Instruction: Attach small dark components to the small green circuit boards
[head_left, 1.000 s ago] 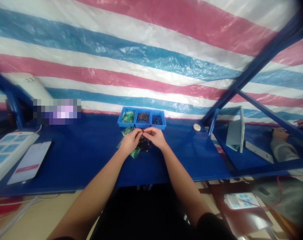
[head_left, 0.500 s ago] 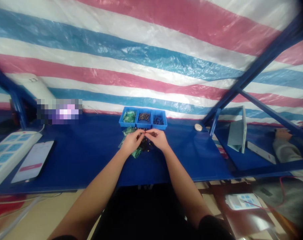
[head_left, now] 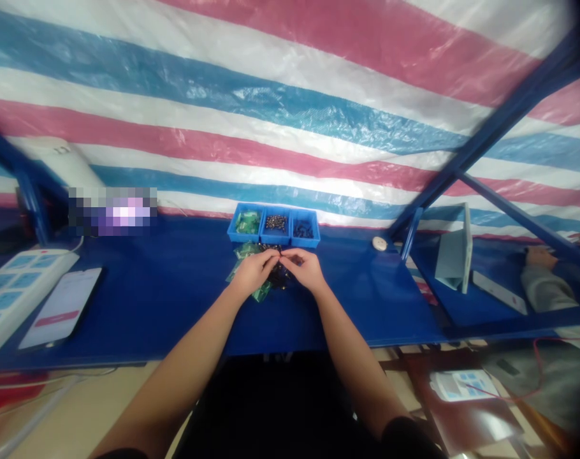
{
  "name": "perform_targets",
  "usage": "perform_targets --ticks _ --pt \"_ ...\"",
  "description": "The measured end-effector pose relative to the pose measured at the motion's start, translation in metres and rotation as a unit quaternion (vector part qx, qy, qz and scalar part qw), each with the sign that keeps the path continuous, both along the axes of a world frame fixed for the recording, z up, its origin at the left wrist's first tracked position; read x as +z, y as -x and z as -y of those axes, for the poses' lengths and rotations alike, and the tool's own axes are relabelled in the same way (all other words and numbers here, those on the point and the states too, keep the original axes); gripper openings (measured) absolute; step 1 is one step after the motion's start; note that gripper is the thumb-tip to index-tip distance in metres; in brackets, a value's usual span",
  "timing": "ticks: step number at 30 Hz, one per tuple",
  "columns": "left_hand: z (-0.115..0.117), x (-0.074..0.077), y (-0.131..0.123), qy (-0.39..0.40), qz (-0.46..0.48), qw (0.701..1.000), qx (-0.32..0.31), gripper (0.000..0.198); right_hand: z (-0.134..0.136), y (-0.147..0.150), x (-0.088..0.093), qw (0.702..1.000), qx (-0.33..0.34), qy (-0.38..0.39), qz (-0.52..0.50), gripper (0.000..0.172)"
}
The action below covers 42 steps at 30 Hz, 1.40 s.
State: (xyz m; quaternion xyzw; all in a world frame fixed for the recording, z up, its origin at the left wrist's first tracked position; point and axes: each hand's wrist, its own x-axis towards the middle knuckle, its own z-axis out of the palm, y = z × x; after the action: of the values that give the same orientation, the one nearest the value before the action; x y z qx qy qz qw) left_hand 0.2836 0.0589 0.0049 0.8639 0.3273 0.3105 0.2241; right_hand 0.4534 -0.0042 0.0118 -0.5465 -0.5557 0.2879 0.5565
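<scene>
My left hand (head_left: pixel 253 273) and my right hand (head_left: pixel 308 268) meet fingertip to fingertip above the middle of the table. Both are closed in a pinch around something too small to make out. Green pieces like small circuit boards (head_left: pixel 261 292) lie beneath and beside my left hand. Between the hands is a heap of small dark and shiny parts (head_left: pixel 281 278), partly covered by my fingers. Just beyond stand three joined blue bins: one with green pieces (head_left: pixel 247 222), one with small metallic parts (head_left: pixel 276 223), one with dark parts (head_left: pixel 302 229).
A phone (head_left: pixel 60 308) and a white power strip (head_left: pixel 20 290) lie on the blue table (head_left: pixel 175 299) at left. A round whitish object (head_left: pixel 379 243) sits near the blue frame (head_left: pixel 412 234) at right. Beyond it are a tablet-like panel (head_left: pixel 455 255) and another person's sleeve (head_left: pixel 545 284).
My hands stay pinched together over the heap; the fingertips have shifted very slightly to the right. The bins and the loose parts look the same.
</scene>
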Motion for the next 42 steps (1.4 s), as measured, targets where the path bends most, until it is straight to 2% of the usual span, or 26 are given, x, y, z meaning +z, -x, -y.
perform_targets --ticks 7,11,18,26,34,42 --pt "-0.0004 -0.0012 -0.0005 -0.004 0.010 0.999 0.031 0.030 -0.0008 -0.0026 0.0022 1.000 -0.003 0.001 -0.012 0.027" --pt "-0.0009 -0.0009 -0.0007 -0.019 0.037 0.999 0.024 0.028 -0.0019 -0.0023 0.0014 1.000 -0.001 -0.002 -0.014 0.027" --pt "-0.0010 0.0001 0.0002 -0.021 0.011 0.999 0.039 0.027 -0.0026 0.0006 -0.0003 1.000 0.005 -0.009 -0.027 0.028" --pt "-0.0024 -0.0040 -0.0010 -0.025 0.021 0.999 0.025 0.027 -0.0025 0.0002 0.0004 1.000 -0.001 -0.008 -0.016 0.027" --pt "-0.0001 0.0010 0.0005 -0.007 0.012 1.000 0.026 0.027 -0.0044 0.0012 -0.0043 1.000 0.010 -0.019 -0.005 0.030" --pt "-0.0005 -0.0012 0.0001 0.021 0.010 0.999 0.033 0.028 -0.0047 0.0008 -0.0035 1.000 -0.006 -0.015 -0.011 0.025"
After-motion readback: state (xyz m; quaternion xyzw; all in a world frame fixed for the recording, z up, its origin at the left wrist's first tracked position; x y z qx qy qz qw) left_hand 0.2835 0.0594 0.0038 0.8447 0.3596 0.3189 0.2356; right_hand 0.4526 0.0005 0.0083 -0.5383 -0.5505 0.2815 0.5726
